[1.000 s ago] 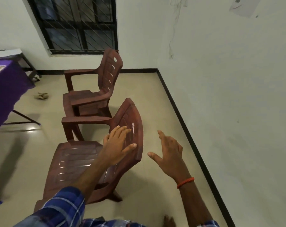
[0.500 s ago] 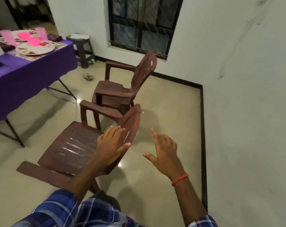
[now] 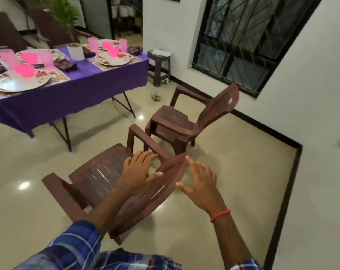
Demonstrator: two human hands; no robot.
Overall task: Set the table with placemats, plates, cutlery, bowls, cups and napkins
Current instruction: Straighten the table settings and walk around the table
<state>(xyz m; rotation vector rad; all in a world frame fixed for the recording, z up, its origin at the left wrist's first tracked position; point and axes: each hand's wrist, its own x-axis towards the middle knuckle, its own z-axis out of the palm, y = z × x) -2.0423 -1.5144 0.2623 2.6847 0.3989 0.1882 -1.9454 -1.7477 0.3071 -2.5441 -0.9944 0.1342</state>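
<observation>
My left hand (image 3: 139, 173) hovers open, fingers spread, over the backrest of a brown plastic chair (image 3: 99, 178) just in front of me. To the right of that backrest my right hand (image 3: 199, 185) is open too, with an orange band on its wrist. At the upper left stands the table under a purple cloth (image 3: 77, 94). On it lie patterned plates (image 3: 17, 82), pink bowls (image 3: 25, 70), pink cups (image 3: 46, 60), dark purple napkins (image 3: 64, 65) and placemats (image 3: 57, 76). A white container (image 3: 75, 52) sits mid-table.
A second brown chair (image 3: 194, 121) stands beyond the near one, facing left. A grey stool (image 3: 159, 67) is against the wall by the barred window (image 3: 243, 41). Something small lies on the tiled floor (image 3: 156, 96). A white wall is at the right, a plant at the back left.
My view has swung left, bringing the set table fully into sight. Both hands stay open near the near chair's backrest, the right one now closer to its edge.
</observation>
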